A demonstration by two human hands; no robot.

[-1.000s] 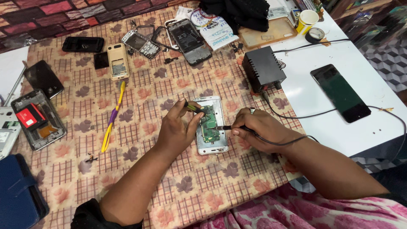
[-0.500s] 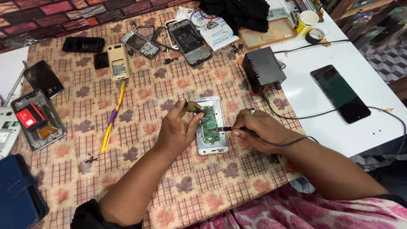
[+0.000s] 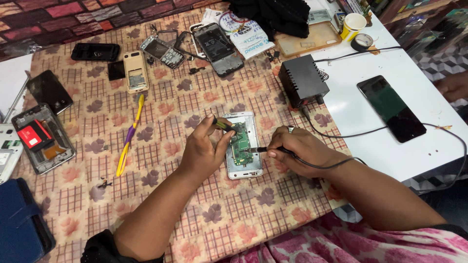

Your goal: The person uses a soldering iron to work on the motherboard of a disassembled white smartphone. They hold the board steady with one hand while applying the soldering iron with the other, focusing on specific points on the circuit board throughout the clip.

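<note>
An opened white phone (image 3: 251,168) lies on the patterned cloth with its green circuit board (image 3: 239,143) exposed. My left hand (image 3: 202,151) rests at the phone's left side and pinches a small yellow-and-dark tool (image 3: 222,124) whose tip lies over the top of the board. My right hand (image 3: 300,151) grips a thin soldering iron (image 3: 257,149) with a black cord; its tip touches the board from the right.
A black power unit (image 3: 302,80) sits behind the phone, its cord looping to my right hand. A dark phone (image 3: 391,108) lies on the white table. Opened phones (image 3: 217,41), a beige phone (image 3: 135,72), a yellow-purple tool (image 3: 130,134) and a grey phone frame (image 3: 41,139) lie to the left.
</note>
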